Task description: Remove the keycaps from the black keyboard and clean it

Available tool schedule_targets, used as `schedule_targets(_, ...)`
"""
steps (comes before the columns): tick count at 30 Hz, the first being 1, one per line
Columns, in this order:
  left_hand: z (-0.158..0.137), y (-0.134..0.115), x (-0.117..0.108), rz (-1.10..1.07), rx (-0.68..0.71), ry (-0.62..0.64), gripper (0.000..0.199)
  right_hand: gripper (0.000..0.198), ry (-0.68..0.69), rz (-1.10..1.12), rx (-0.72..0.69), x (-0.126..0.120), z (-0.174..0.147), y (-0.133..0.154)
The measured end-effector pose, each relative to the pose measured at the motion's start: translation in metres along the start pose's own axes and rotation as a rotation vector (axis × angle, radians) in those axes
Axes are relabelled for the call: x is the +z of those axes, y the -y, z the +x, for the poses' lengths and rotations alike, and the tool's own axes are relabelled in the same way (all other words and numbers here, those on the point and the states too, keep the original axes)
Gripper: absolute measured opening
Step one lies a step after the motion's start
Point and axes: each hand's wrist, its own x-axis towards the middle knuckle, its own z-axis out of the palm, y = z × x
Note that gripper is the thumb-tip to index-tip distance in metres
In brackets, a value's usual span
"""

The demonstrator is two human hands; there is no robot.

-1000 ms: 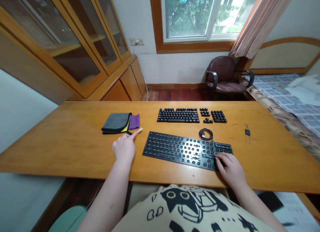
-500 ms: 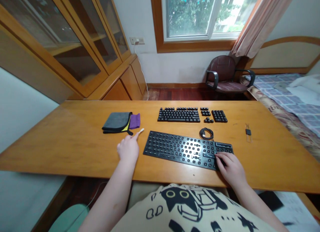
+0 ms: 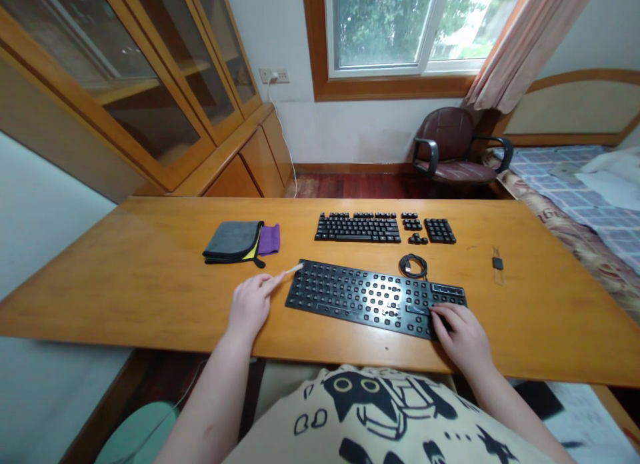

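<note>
A black keyboard base (image 3: 345, 289) with its keycaps off lies slightly askew near the front of the desk. My left hand (image 3: 250, 304) is closed around a thin pale brush-like stick (image 3: 289, 271), whose whitish tip is at the base's upper left corner. Whether the tip presses on it I cannot tell. My right hand (image 3: 463, 334) grips the lower right end of the base, fingers on top and curled. Behind the base, loose black keycaps (image 3: 357, 228) are laid out in keyboard order, with the number-pad keycaps (image 3: 440, 231) at their right.
A coiled black cable (image 3: 413, 266) lies just behind the base. On the left are a folded grey cloth (image 3: 233, 241) and a purple cloth (image 3: 270, 239). A wire keycap puller (image 3: 497, 264) lies on the right. The wooden desk (image 3: 125, 284) has its front edge close to my body.
My left hand has turned, swinging the pale stick rightward so its tip has come from the bare desk to the base's upper left corner. My right hand stays in place.
</note>
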Motion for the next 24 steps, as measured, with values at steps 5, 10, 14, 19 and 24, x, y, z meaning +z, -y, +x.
schedule_targets(5, -0.017, 0.021, -0.002, 0.083, -0.171, 0.045, 0.047, 0.015, -0.002, -0.002, 0.0, 0.0, 0.0, -0.001)
schedule_targets(10, -0.018, 0.026, -0.008, -0.008, 0.033, 0.104, 0.045, 0.016, -0.007, -0.004, 0.002, -0.001, 0.001, 0.001)
schedule_targets(14, -0.01, 0.02, -0.009, 0.044, -0.094, 0.12, 0.045, 0.015, -0.009, -0.014, -0.007, -0.001, 0.0, 0.0)
schedule_targets(19, -0.002, 0.012, -0.012, -0.042, 0.02, 0.133, 0.048, 0.015, 0.005, -0.013, 0.0, 0.0, 0.0, -0.001)
schedule_targets(24, 0.003, 0.001, -0.012, 0.097, -0.216, 0.062, 0.048, 0.013, -0.003, -0.007, 0.0, 0.0, 0.0, -0.001)
